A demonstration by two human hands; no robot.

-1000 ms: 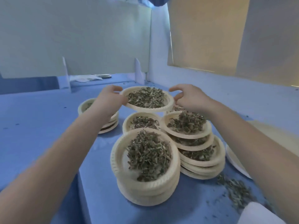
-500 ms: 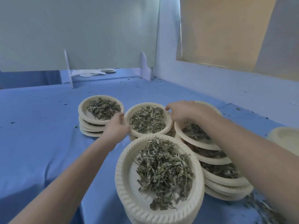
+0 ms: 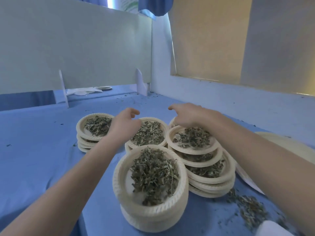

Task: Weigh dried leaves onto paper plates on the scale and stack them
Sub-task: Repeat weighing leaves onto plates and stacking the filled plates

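Observation:
Several stacks of cream paper plates filled with dried leaves stand on the blue table point(image 3: 34, 159). The middle stack point(image 3: 148, 133) carries the plate just set down. My left hand point(image 3: 125, 123) hovers over its left rim, fingers loosely curled, holding nothing. My right hand point(image 3: 189, 114) hovers above its right side, over the right stack point(image 3: 194, 140), fingers relaxed and empty. A near stack point(image 3: 151, 178) stands in front and a left stack point(image 3: 95, 126) beside my left hand. No scale is visible.
Loose dried leaves point(image 3: 247, 205) lie scattered at the right front. An empty plate point(image 3: 289, 143) sits at the right edge. A white object point(image 3: 271, 229) shows at the bottom right. White partition panels point(image 3: 85, 57) close off the back, with cloth and a plate point(image 3: 95, 90) beyond.
The plate of leaves I carried in both hands has come down onto the middle stack. Both hands have let go of its rim and lifted slightly.

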